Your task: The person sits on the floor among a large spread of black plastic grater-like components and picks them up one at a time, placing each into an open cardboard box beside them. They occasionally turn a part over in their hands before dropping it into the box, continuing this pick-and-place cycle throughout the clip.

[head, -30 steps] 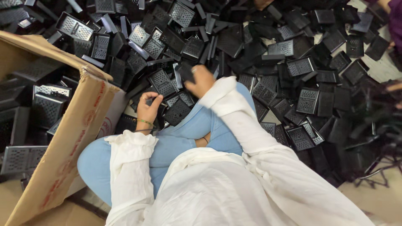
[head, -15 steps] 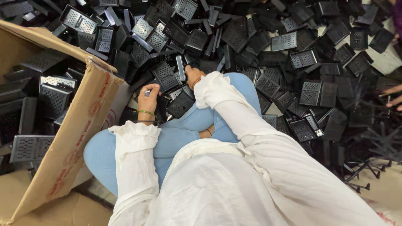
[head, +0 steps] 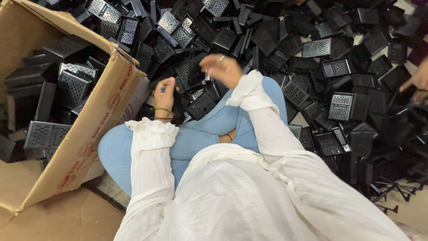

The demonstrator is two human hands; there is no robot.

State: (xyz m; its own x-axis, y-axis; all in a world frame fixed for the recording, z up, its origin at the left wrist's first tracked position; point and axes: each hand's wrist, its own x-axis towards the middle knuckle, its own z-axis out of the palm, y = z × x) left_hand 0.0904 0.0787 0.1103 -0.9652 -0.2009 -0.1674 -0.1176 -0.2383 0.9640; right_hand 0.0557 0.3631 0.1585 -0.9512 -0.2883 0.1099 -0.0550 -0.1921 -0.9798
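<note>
I sit cross-legged in blue jeans and white sleeves before a big pile of black perforated plastic parts (head: 341, 105). My right hand (head: 221, 69), with a ring on one finger, is raised and blurred, its fingers closed on the right edge of one black perforated part (head: 188, 73). My left hand (head: 164, 93), with a thin bangle at the wrist, is curled beside that part's lower left edge. Whether it grips the part is hidden among the black pieces. Both hands hover just past my knees.
An open cardboard box (head: 96, 118) lies tilted at my left with several of the same black parts inside. Flattened cardboard (head: 67, 218) covers the floor at lower left. Another person's hand (head: 417, 80) reaches in at the right edge. Thin black stands (head: 388, 192) lie at lower right.
My right hand has lifted off the pile and drawn a black part up with it. My left hand has stayed near my knee, and the camera has tipped slightly.
</note>
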